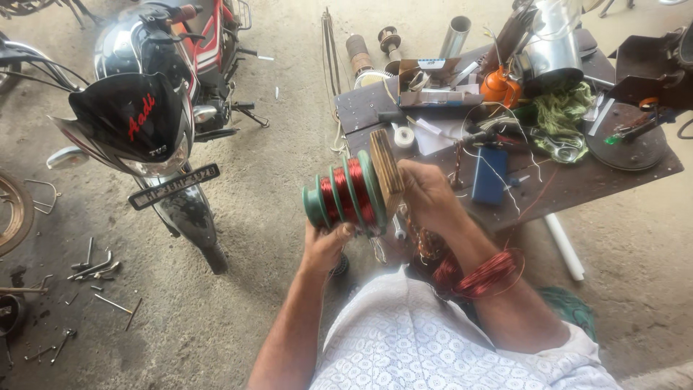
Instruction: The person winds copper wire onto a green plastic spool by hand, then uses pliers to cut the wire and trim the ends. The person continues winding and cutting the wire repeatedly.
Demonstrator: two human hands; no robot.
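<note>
Repair workshop — motorcycle (151, 123), cluttered workbench (577, 180), floor tools (94, 269).

A stepped winding former (354, 191) with green flanges carries coils of red copper wire in its grooves (one end is a wooden disc). It lies tilted on its side, raised in the air just before the cluttered workbench edge.

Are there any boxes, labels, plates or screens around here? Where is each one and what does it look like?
Open cardboard box: back of the workbench, brown, small parts inside.
Number plate: front of the motorcycle on the left, white rectangle with dark characters.
Red lettering: a sticker on the motorcycle's black visor.
Blue flat rectangle: on the bench by the right hand; phone or case, cannot tell.
</note>
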